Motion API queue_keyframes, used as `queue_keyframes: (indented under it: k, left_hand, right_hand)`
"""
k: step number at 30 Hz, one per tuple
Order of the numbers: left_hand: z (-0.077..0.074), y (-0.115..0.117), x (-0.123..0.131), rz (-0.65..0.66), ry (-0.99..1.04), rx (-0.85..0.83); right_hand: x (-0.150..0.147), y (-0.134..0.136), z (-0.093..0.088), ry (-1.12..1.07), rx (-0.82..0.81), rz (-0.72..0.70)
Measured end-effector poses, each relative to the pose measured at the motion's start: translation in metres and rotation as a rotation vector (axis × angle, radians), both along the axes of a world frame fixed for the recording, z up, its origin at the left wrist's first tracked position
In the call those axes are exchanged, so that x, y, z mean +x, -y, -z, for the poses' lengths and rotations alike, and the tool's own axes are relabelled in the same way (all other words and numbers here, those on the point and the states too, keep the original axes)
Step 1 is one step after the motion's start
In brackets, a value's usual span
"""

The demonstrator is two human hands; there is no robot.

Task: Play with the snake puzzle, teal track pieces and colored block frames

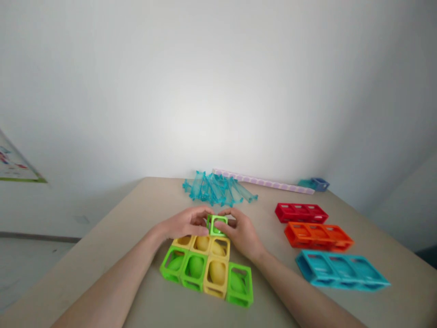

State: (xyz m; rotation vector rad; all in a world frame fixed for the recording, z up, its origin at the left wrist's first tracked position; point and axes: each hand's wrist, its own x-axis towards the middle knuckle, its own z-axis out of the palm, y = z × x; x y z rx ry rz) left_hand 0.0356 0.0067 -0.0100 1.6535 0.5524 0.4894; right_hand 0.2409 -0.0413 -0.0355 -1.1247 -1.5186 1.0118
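Both hands meet over a green open-sided cube block (pixel 218 226) at the far end of a group of joined cube blocks. My left hand (pixel 186 222) has its fingers closed at the block's left side. From the right, my right hand (pixel 243 231) grips the same block, thumb across its front. Nearer to me, a row of yellow cube blocks (pixel 201 244) touches it. Closest to me are two green cube blocks (pixel 194 269), one more yellow block (pixel 216 274) and a green block (pixel 239 286) at the right. Rounded shapes show inside several blocks.
To the right lie a red three-cube bar (pixel 301 212), an orange bar (pixel 318 236) and a light-blue bar (pixel 341 269). Clear teal plastic pieces (pixel 215 189) are piled at the back. A purple-and-white strip (pixel 262 181) and a blue cube (pixel 320 184) lie along the wall.
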Motion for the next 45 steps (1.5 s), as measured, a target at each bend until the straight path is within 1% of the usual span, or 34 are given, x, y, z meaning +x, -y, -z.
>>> queue_keyframes:
  k: [3, 5, 6, 7, 8, 12, 13, 15, 17, 19, 22, 24, 27, 30, 33, 35, 37, 42, 45]
  left_hand:
    - [0.004, -0.002, 0.001, -0.079, -0.067, 0.029]
    - [0.007, -0.004, 0.0, -0.113, -0.113, 0.059]
    - [0.008, -0.005, -0.001, -0.121, -0.133, 0.068]
    - [0.008, -0.006, -0.002, -0.128, -0.154, 0.075]
    - [0.008, -0.006, -0.003, -0.134, -0.176, 0.085]
    - [0.003, -0.006, -0.01, -0.116, -0.268, 0.157]
    - [0.002, -0.006, -0.012, -0.094, -0.28, 0.157]
    - [-0.001, -0.006, -0.016, -0.042, -0.276, 0.116]
    - [-0.004, -0.006, -0.019, 0.006, -0.253, 0.067]
    - [-0.006, -0.005, -0.021, 0.043, -0.245, 0.058]
    - [-0.008, -0.004, -0.022, 0.038, -0.269, 0.089]
    - [-0.007, -0.005, -0.023, 0.0, -0.27, 0.096]
    - [-0.004, -0.009, -0.028, -0.093, -0.265, 0.118]
    - [0.0, -0.015, -0.034, -0.261, -0.266, 0.135]
    - [0.004, -0.02, -0.038, -0.456, -0.248, 0.18]
    - [0.006, -0.023, -0.038, -0.522, -0.223, 0.222]
    - [0.009, -0.024, -0.038, -0.534, -0.205, 0.248]
    - [0.01, -0.023, -0.035, -0.515, -0.231, 0.256]
    - [0.008, -0.02, -0.033, -0.489, -0.253, 0.251]
  right_hand:
    - [0.0, 0.002, -0.002, 0.011, 0.002, 0.001]
    - [0.005, 0.005, -0.009, 0.1, 0.047, 0.028]
    - [0.01, 0.006, -0.013, 0.147, 0.068, 0.023]
    - [0.015, 0.008, -0.017, 0.188, 0.078, -0.013]
    - [0.021, 0.01, -0.022, 0.218, 0.075, -0.084]
    - [0.036, 0.018, -0.039, 0.34, -0.042, -0.509]
    - [0.038, 0.02, -0.041, 0.367, -0.064, -0.572]
    - [0.039, 0.023, -0.043, 0.41, -0.073, -0.613]
    - [0.038, 0.024, -0.042, 0.445, -0.058, -0.603]
    - [0.037, 0.024, -0.038, 0.462, -0.05, -0.595]
    - [0.037, 0.023, -0.034, 0.455, -0.037, -0.619]
    - [0.038, 0.022, -0.033, 0.451, -0.021, -0.623]
    - [0.039, 0.022, -0.035, 0.432, 0.003, -0.621]
    - [0.038, 0.023, -0.038, 0.414, 0.08, -0.607]
    - [0.036, 0.025, -0.042, 0.507, 0.191, -0.519]
    - [0.035, 0.026, -0.042, 0.573, 0.227, -0.466]
    - [0.033, 0.026, -0.042, 0.584, 0.239, -0.441]
    - [0.028, 0.026, -0.038, 0.508, 0.24, -0.418]
    - [0.025, 0.025, -0.034, 0.483, 0.277, -0.343]
